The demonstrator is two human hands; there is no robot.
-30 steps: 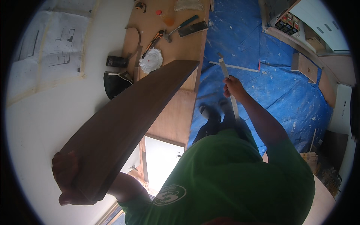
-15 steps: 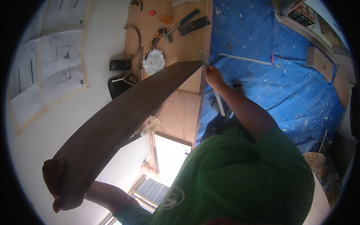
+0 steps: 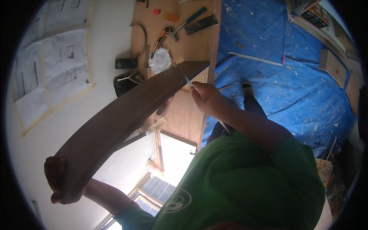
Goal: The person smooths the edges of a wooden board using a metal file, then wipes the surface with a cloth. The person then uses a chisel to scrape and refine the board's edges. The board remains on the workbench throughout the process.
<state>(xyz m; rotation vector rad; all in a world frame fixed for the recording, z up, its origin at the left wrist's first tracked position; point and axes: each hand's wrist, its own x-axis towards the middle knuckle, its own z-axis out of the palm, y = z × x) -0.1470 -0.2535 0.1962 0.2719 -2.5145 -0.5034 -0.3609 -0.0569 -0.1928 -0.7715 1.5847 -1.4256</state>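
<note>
A long dark brown board (image 3: 115, 119) slants from the lower left up over the wooden workbench. My left hand (image 3: 55, 176) is wrapped round its lower end. My right hand (image 3: 205, 99) grips a long, thin flat light strip, like a ruler (image 3: 185, 76), whose upper part lies across the board near the far end; the rest runs down behind my forearm. Just beyond the board are a white ruffled disc (image 3: 160, 60), a black device (image 3: 126, 63) and a black open case or bag (image 3: 124, 82).
The workbench (image 3: 180, 107) also carries a hammer (image 3: 194, 14), orange-handled tool (image 3: 161, 38), black rectangle (image 3: 201, 25) and bottle (image 3: 168, 16). A blue sheet (image 3: 253, 30) covers the floor at right, with a wooden box (image 3: 331, 67). Drawings (image 3: 65, 73) are taped on the white surface at left.
My right hand has swung left from over the blue sheet, bringing the strip across the board. The board's lower end moved slightly left, then back up a little, still held by my left hand.
</note>
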